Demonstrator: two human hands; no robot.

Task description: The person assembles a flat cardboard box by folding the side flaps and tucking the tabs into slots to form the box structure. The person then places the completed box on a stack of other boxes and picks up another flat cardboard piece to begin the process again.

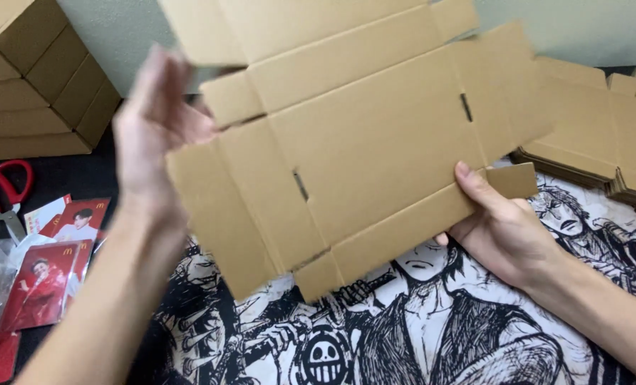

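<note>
1. Holding a flat, unfolded cardboard box blank (360,142) up above the counter (474,342), which is covered by a black-and-white cartoon print.
2. Right hand (507,232) grips the blank's lower edge, thumb on top.
3. Left hand (150,125), blurred, is spread open at the blank's left flap, gripping nothing.
4. Folding looks to be starting; creasing the side flaps upright seems next.
5. Left of the blank: one pair of red scissors (1,192), about three red cards (47,274), one stack of folded boxes (36,78).
6. Right of it: one pile of flat blanks (603,135).
</note>
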